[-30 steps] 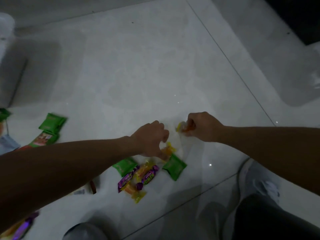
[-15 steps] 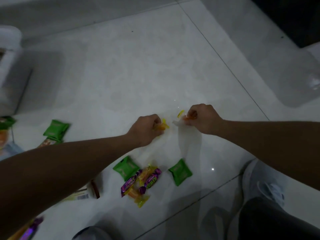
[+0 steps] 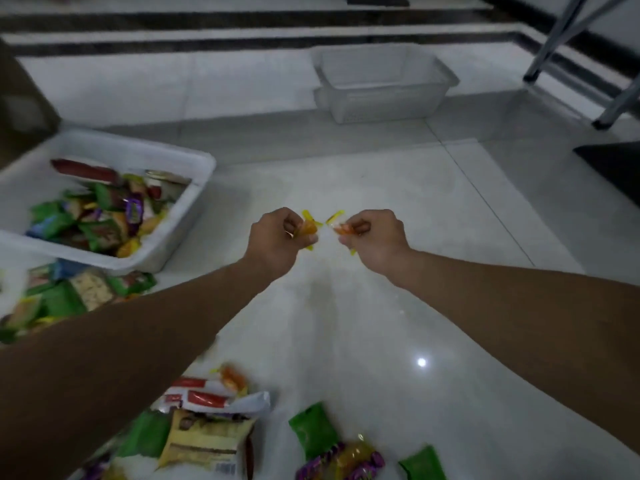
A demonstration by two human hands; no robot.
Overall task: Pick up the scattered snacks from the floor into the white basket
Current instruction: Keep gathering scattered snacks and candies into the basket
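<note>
Above the floor (image 3: 381, 323) near the white basket (image 3: 199, 161), my left grip (image 3: 277, 237) pinched one orange candy (image 3: 309, 228); my right grip (image 3: 375, 237) pinched a second candy (image 3: 341, 229).

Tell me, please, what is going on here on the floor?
A person is gathering scattered snacks. The left hand pinches an orange candy in a yellow wrapper, and the right hand pinches a second candy like it, both held above the floor. The white basket at the left holds many packets. More snacks lie near the person, among them a green packet and a yellow bag.
</note>
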